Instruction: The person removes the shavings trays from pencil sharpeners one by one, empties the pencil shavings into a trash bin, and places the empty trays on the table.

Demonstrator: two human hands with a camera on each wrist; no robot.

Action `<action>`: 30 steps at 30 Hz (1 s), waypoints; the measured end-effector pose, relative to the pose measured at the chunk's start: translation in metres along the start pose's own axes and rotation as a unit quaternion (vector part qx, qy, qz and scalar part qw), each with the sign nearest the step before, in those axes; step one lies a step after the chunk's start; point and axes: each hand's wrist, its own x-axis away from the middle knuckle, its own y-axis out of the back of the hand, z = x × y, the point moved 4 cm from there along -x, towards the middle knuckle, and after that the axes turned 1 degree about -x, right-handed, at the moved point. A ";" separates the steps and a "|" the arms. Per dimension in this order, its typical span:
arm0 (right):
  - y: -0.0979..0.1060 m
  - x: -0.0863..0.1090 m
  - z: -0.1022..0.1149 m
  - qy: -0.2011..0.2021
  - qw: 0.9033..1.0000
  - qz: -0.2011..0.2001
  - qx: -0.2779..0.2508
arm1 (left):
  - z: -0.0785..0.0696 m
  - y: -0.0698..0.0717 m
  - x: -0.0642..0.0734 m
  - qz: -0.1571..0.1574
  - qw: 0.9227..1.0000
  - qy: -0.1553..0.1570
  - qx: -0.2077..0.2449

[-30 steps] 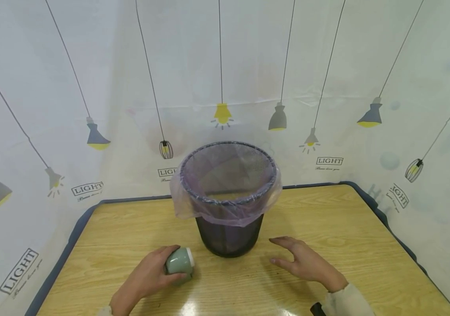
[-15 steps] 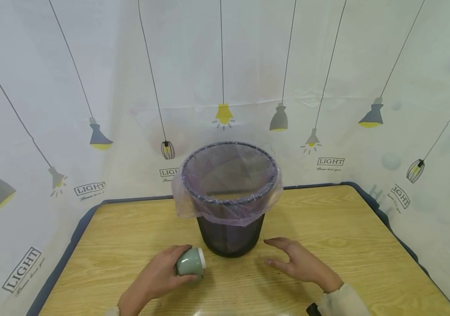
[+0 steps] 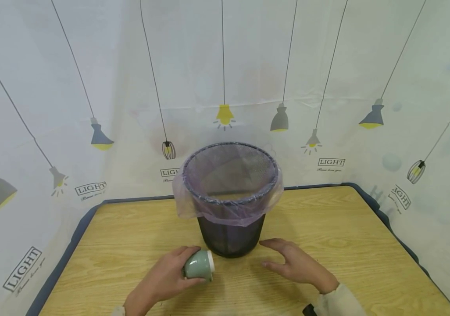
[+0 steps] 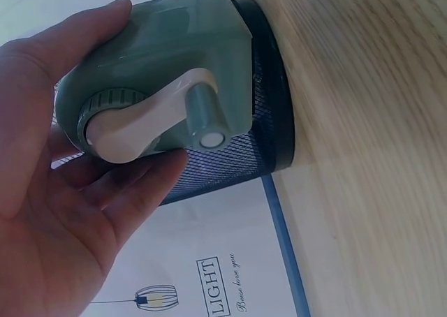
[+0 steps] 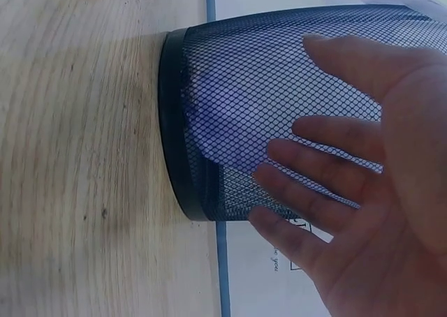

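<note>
Green crank device (image 3: 198, 265); left hand (image 3: 168, 275) grips it; right hand (image 3: 299, 263) unclenched near mesh bin (image 3: 230, 236)

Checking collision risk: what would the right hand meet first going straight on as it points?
The right hand would likely meet the mesh wastebasket first, low on its side; the gap between them is hard to judge.

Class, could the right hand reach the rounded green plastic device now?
Probably yes: in front of the round black mesh bin, the right hand looks unblocked, though the left hand holds the device.
</note>
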 end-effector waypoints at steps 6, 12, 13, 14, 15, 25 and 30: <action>-0.001 -0.002 0.008 0.021 1.000 -0.015 0.006 | -0.008 0.001 0.000 0.000 1.000 -0.011 0.000; -0.006 -0.003 0.009 0.024 1.000 -0.008 -0.007 | -0.014 0.001 -0.001 0.003 1.000 -0.025 0.010; -0.007 -0.004 0.009 0.025 1.000 -0.006 -0.009 | -0.015 0.000 -0.002 0.004 1.000 -0.027 0.013; -0.008 -0.004 0.009 0.027 1.000 -0.004 -0.011 | -0.016 0.000 -0.002 0.005 0.999 -0.030 0.015; -0.009 -0.004 0.009 0.029 1.000 -0.003 -0.012 | -0.016 -0.001 -0.002 0.006 0.999 -0.032 0.018; -0.017 -0.009 0.017 0.047 0.999 -0.006 -0.018 | -0.024 -0.001 -0.003 0.004 0.998 -0.051 0.022; -0.021 -0.012 0.022 0.063 0.998 -0.007 -0.030 | -0.028 -0.001 -0.004 0.009 0.998 -0.056 0.032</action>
